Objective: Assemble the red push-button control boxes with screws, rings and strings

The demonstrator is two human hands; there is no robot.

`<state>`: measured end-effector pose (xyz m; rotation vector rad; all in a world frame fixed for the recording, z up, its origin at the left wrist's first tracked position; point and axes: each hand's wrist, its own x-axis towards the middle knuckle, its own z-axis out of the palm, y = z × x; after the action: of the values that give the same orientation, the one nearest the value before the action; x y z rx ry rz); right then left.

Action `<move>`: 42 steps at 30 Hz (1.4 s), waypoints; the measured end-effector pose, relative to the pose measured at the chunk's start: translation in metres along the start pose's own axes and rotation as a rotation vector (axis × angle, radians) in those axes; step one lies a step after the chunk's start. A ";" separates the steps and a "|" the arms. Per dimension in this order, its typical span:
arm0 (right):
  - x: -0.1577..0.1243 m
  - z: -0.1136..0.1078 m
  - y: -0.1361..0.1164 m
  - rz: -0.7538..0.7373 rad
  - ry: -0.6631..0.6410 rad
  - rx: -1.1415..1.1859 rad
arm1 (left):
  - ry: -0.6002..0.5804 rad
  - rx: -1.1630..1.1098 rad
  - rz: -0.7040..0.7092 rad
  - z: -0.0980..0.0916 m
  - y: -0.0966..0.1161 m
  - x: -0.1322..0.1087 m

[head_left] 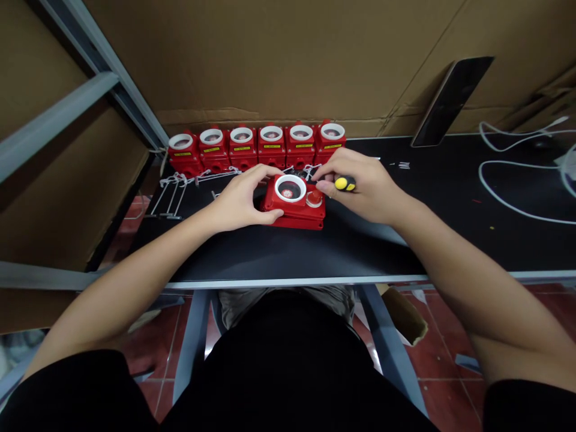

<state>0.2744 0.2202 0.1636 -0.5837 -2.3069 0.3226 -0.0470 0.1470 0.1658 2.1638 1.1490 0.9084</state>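
A red box [294, 217] with a white-ringed round window lies on the black tabletop in front of me. On its right end is a red knob [314, 197] in a pale ring. My left hand [245, 201] grips the box from the left, thumb along the near side and fingers over the far side. My right hand [360, 180] is closed around a screwdriver, whose black and yellow handle [345, 183] sticks out of the palm. Its thumb and forefinger are pinched close to the knob; whether they hold something small is not visible.
Several similar red boxes [242, 147] stand in a row at the back. White cords and metal rods [170, 198] lie at the left, small screws [404, 165] to the right. A dark phone-like slab [452, 102] leans on the cardboard wall, near a white cable [499, 198].
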 end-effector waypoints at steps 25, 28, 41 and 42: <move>-0.001 0.002 -0.013 0.012 -0.087 0.042 | 0.112 0.003 0.130 -0.005 -0.004 0.000; -0.001 0.001 -0.014 0.029 -0.098 0.058 | 0.106 0.026 0.145 -0.005 -0.005 0.000; -0.003 0.000 -0.012 0.051 -0.072 0.160 | 0.078 -0.101 0.162 -0.006 -0.017 0.001; -0.003 -0.001 -0.011 0.041 -0.067 0.160 | 0.075 -0.113 0.158 -0.006 -0.018 0.001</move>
<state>0.2731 0.2090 0.1668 -0.5472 -2.3089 0.5483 -0.0601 0.1579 0.1568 2.1675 0.9465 1.1039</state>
